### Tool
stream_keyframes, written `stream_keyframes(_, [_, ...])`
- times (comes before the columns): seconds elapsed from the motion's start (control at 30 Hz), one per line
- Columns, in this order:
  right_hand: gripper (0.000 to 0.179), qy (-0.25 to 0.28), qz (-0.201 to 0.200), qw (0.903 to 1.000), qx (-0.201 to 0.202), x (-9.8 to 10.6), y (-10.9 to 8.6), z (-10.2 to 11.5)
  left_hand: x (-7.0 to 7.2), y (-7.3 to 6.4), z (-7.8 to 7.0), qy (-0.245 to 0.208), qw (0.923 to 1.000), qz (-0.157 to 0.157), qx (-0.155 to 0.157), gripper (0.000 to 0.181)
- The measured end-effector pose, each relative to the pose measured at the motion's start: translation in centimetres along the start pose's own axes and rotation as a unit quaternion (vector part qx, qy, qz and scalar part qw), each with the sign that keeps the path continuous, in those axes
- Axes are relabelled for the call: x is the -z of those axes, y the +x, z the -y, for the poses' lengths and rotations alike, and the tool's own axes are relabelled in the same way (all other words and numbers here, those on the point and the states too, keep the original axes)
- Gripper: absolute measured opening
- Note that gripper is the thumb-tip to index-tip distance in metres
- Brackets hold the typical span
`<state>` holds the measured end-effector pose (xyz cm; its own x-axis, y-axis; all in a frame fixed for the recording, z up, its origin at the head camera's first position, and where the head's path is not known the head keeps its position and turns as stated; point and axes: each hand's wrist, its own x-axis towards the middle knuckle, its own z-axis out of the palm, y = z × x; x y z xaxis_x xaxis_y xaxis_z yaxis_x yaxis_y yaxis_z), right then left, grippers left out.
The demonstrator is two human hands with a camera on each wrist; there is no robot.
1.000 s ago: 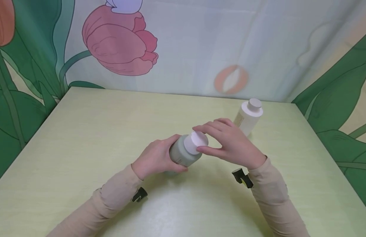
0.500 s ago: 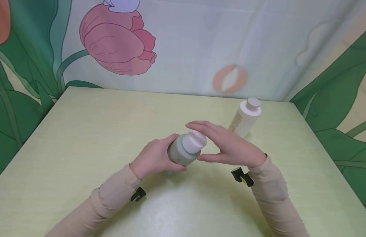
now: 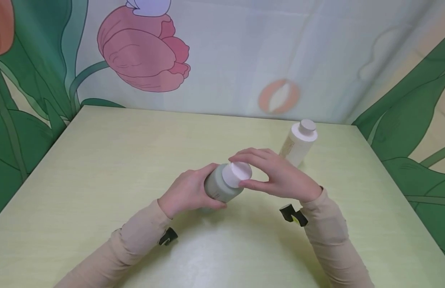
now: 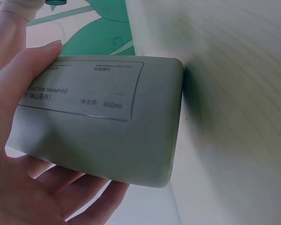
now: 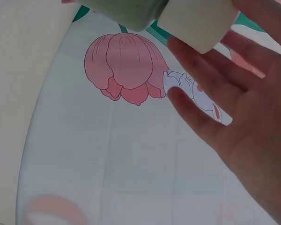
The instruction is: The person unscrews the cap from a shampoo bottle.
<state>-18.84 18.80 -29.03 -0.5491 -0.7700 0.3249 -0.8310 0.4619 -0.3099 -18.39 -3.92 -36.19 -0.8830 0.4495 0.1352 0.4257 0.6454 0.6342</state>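
A grey-green shampoo bottle [image 3: 220, 186] with a white cap [image 3: 239, 173] is tilted, its cap end up and to the right. My left hand [image 3: 189, 191] grips its body, thumb on the near side. Up close in the left wrist view, the label on the bottle [image 4: 93, 131] reads shampoo, 400ml, and its base end stands close to the tabletop; whether they touch I cannot tell. My right hand [image 3: 280, 174] holds the cap between thumb and fingertips. From the right wrist, the cap [image 5: 196, 23] is seen between the thumb and the other fingers, and the lower fingers are spread.
Behind my right hand a second, white bottle [image 3: 301, 142] stands upright near the far right of the pale table [image 3: 143, 148]. A curtain [image 3: 229, 60] with printed flowers hangs at the table's back edge. Small black devices [image 3: 293, 215] sit on both wrists.
Half a second ago my right thumb and fingers were spread away from the cap; now they are closed around it again, as a second ago. The left hand and bottle have hardly moved.
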Motion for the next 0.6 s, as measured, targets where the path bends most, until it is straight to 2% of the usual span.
stream_keyframes(0.13, [0.047, 0.007, 0.017, 0.9992, 0.037, 0.05, -0.11, -0.05, 0.0, 0.0, -0.07, 0.003, 1.0, 0.001, 0.0, 0.067])
stream_keyframes(0.23, [0.054, 0.012, 0.024, 0.9988, 0.04, 0.0, 0.0, -0.14, 0.03, 0.03, -0.08, 0.001, 1.0, 0.0, 0.001, 0.067])
stream_keyframes(0.37, [0.061, 0.02, 0.011, 0.9997, 0.011, -0.11, 0.11, -0.12, 0.05, -0.03, -0.06, -0.003, 1.0, 0.0, 0.0, 0.067])
stream_keyframes(0.5, [0.057, 0.034, 0.004, 0.999, -0.028, -0.07, 0.12, 0.07, 0.06, -0.11, -0.09, -0.002, 1.0, -0.001, -0.004, 0.068])
stream_keyframes(0.6, [0.052, 0.044, 0.009, 0.9983, -0.038, -0.06, 0.15, 0.23, 0.06, -0.08, -0.12, -0.002, 1.0, -0.004, -0.005, 0.069])
